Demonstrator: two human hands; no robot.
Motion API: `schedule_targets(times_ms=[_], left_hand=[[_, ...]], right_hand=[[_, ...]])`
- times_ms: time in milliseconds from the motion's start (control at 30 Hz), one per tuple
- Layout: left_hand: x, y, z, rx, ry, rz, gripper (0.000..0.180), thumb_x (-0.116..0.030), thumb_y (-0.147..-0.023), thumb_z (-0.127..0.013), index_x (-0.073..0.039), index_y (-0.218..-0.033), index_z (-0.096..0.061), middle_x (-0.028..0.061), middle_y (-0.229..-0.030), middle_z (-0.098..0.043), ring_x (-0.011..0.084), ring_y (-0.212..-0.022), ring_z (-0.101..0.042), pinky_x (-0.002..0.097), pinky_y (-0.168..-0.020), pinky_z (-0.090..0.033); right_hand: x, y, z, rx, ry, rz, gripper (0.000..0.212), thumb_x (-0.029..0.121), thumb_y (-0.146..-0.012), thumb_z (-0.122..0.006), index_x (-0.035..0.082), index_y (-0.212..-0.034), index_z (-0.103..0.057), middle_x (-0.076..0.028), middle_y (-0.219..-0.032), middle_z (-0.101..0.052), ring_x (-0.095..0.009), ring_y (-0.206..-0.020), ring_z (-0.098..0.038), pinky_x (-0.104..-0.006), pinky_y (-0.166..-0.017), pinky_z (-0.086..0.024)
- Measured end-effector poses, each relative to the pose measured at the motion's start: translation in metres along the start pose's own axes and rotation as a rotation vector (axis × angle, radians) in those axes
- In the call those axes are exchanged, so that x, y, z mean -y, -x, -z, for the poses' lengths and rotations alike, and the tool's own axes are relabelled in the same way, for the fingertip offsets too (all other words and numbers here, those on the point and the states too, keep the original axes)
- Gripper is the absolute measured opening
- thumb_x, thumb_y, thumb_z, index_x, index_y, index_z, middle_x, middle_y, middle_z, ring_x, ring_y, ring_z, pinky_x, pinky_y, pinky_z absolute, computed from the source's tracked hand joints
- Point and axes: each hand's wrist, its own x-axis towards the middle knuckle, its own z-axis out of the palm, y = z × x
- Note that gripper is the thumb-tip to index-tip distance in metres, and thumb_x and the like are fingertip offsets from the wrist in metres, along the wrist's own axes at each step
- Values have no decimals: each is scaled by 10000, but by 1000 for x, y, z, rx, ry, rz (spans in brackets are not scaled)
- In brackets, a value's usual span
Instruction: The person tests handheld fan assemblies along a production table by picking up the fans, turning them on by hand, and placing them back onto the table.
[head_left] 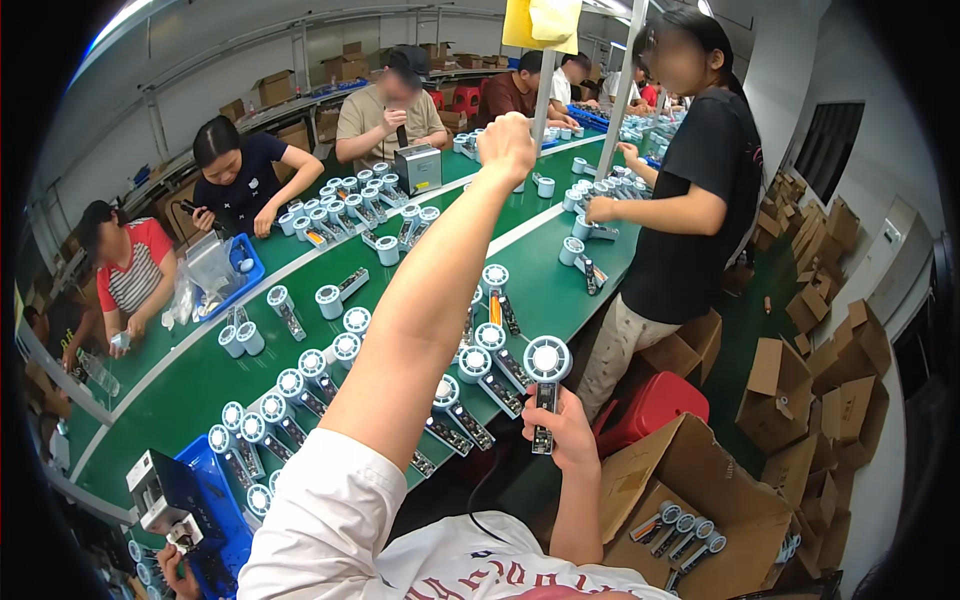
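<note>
The right hand [562, 428] grips a handheld fan [546, 385] by its dark handle, fingers wrapped around it, holding it upright just off the near edge of the green conveyor belt [545, 290]. The fan's round white head sits above the fist, its face turned toward the camera. A thin black cable [480, 490] curls down below the belt's near edge, beside the right forearm.

The left hand [507, 145] is stretched far out over the belt, raised above its white centre stripe and closed into a fist; whether it holds anything cannot be told. The left arm, in a white sleeve, crosses above rows of matching fans [300, 385] lying on the belt's near lane, heads pale blue-white and handles dark.

At the near left end of the belt sits a blue tray [215, 500] with a small dark device [160, 490] on it. Off the belt's near edge to the right, an open cardboard box [700, 500] holds several more fans [685, 530], and a red stool [655, 405] stands between that box and the belt.

A person in a black shirt [700, 200] stands at the belt's right side, hands on fans there. Across the belt, other seated workers [240, 170] handle fans, one beside a blue bin [235, 275].
</note>
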Motion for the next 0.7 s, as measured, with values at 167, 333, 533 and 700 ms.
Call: schedule_targets(times_ms=[167,333,533,700], left_hand=[[4,2,2,23,19,-14,145,-135,-755,-595,-6,-770,-659,177,-785,-675,344,-706,-660,424,-631,-513],[11,-1,-5,40,58,9,201,-158,-799,-543,15,-816,-644,221,-799,-660,372,-694,-643,448,-618,-502],[23,5,-11,-64,643,291,224,-124,-846,-465,19,-954,-599,172,-721,-616,268,-547,-611,354,-471,-483],[34,46,-8,-195,1270,630,206,-89,-855,-382,26,-917,-540,128,-670,-553,190,-461,-542,286,-369,-425]], right_hand=[[-1,1,0,-2,8,-6,331,-53,-719,-625,-1,-1032,-528,-58,-778,-557,-128,-538,-479,-249,-501,-414],[2,1,-2,12,7,-5,335,-50,-721,-624,-1,-1039,-532,-58,-779,-561,-125,-542,-481,-246,-499,-417],[1,0,-3,39,-14,-7,329,-52,-722,-617,-2,-1037,-535,-59,-783,-563,-124,-548,-485,-242,-500,-420],[-2,2,-4,27,-1,-10,320,-54,-725,-612,-4,-1032,-536,-59,-785,-562,-123,-556,-488,-241,-499,-420]])
